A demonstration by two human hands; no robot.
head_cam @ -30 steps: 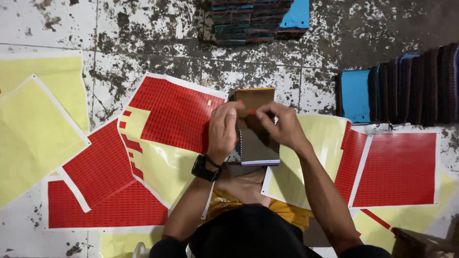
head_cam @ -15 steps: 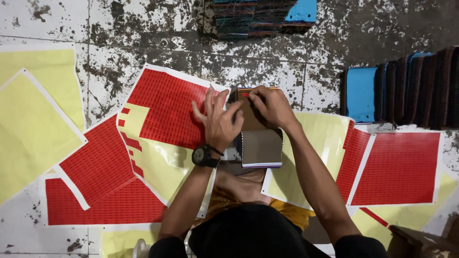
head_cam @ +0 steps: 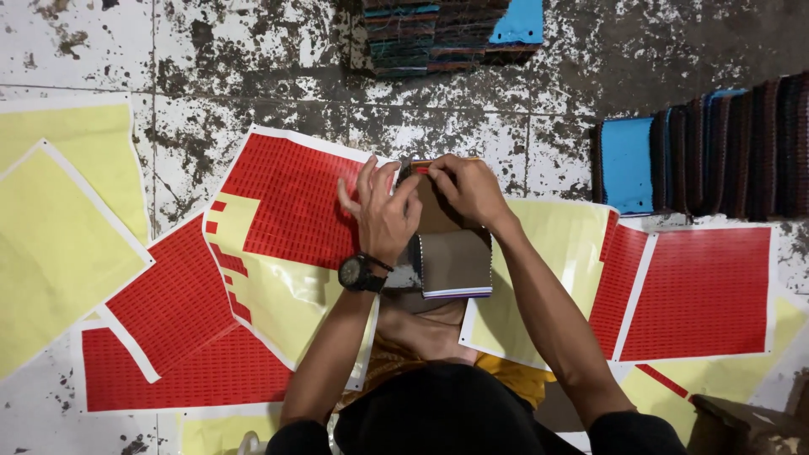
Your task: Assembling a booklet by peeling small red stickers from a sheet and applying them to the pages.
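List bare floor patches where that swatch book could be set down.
Free: tile between red sticker sheet and top swatch stack; also between right swatch row and that stack. Crowded: around both hands, sheets overlap everywhere; yellow sheets fill the left.

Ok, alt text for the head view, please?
Both hands, left hand and right hand, press on a brown swatch booklet above red sticker sheets on a stained floor. Stacked booklets lie right.
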